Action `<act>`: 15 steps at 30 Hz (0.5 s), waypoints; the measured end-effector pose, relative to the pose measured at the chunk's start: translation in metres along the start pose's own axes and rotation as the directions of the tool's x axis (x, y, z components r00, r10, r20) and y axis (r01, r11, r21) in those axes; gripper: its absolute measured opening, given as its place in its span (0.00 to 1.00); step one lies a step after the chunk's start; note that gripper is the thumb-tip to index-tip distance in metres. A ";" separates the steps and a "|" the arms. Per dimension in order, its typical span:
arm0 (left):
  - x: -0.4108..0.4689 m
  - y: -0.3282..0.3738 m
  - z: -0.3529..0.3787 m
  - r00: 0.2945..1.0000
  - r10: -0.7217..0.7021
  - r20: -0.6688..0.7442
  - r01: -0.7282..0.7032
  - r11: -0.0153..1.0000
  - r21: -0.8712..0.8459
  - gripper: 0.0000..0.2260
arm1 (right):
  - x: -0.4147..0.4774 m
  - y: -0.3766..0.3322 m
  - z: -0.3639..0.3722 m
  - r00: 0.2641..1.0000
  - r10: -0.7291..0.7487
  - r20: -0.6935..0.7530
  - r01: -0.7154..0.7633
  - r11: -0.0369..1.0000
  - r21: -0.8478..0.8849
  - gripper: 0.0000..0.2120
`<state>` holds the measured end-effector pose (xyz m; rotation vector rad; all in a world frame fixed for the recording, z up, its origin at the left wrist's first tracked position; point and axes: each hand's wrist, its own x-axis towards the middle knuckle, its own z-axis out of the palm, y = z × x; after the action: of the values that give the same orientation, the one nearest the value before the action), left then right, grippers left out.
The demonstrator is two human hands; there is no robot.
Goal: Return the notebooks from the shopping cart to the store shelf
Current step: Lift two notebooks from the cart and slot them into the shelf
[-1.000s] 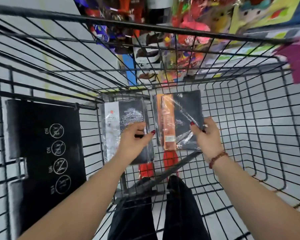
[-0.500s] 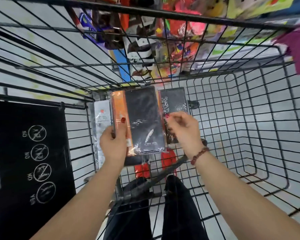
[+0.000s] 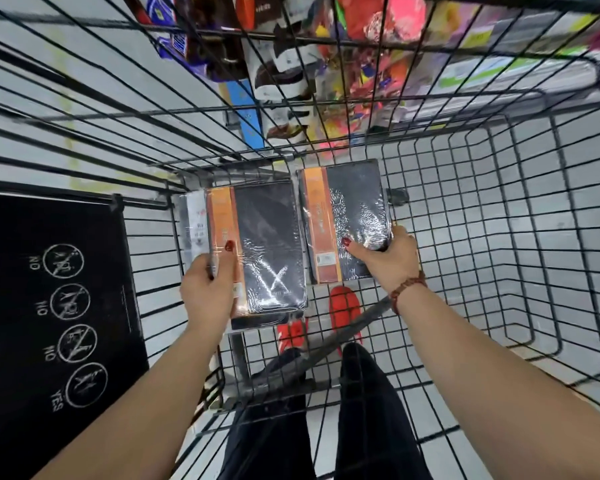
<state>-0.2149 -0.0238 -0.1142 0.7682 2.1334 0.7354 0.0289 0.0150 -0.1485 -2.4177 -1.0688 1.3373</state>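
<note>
Looking down into the wire shopping cart (image 3: 499,209), we see shrink-wrapped notebooks held at the centre of the frame. Our left hand (image 3: 208,289) grips a stack by its lower left corner, the thumb pressed on the orange-banded notebook (image 3: 271,244), with a white-banded notebook (image 3: 195,223) partly showing behind it; the other fingers are hidden. Just to the right, our right hand (image 3: 388,261) pinches a second orange-banded notebook (image 3: 354,216), thumb on the cover and fingers curled round its right edge. Colourful shelf goods (image 3: 326,64) fill the top of the frame beyond the wire.
</note>
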 end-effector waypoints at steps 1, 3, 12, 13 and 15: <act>0.000 0.001 0.000 1.000 0.018 -0.008 -0.018 1.000 0.016 0.14 | -0.005 -0.005 -0.003 1.000 0.003 -0.009 -0.003 1.000 0.015 0.43; -0.001 0.002 0.000 0.999 0.026 -0.018 -0.026 0.999 0.041 0.15 | -0.010 -0.007 -0.007 1.000 0.009 -0.011 -0.008 0.999 0.050 0.31; -0.014 0.012 -0.010 0.999 -0.035 0.031 0.037 0.999 -0.040 0.16 | -0.036 -0.007 -0.028 0.990 0.012 -0.142 0.005 0.993 0.121 0.09; -0.017 0.014 -0.015 0.999 -0.031 0.043 0.032 0.999 -0.030 0.16 | -0.043 -0.011 -0.032 0.988 0.000 -0.153 0.016 0.994 0.109 0.07; -0.022 0.019 -0.026 0.998 -0.019 0.066 0.019 1.000 -0.007 0.16 | -0.058 -0.017 -0.040 0.979 -0.036 -0.200 0.049 0.997 0.061 0.04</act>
<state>-0.2179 -0.0331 -0.0765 0.7568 2.0743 0.6985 0.0324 -0.0040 -0.0786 -2.4061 -1.0018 1.0723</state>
